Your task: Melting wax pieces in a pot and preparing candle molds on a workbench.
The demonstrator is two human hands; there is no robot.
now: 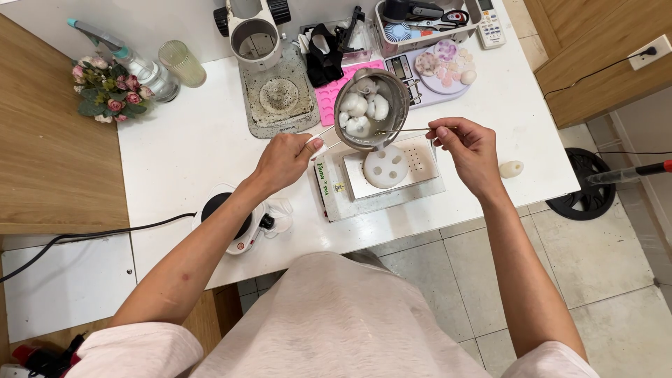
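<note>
A small metal pot (pixel 371 108) is held by its handle in the left hand (pixel 283 161); a thin stick (pixel 402 131), its tip hidden among white lumps, is pinched by the right hand (pixel 470 148)

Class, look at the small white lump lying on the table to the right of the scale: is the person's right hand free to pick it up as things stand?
Probably not at once. The right hand pinches a thin metal stick reaching into the pot. The white lump lies near it, with bare table between.

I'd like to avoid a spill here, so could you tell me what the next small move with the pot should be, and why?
Probably tip the small metal pot a little further. The left hand holds its handle, the pot hangs tilted over the white round mould, and the right hand holds a thin stick at its rim.
</note>
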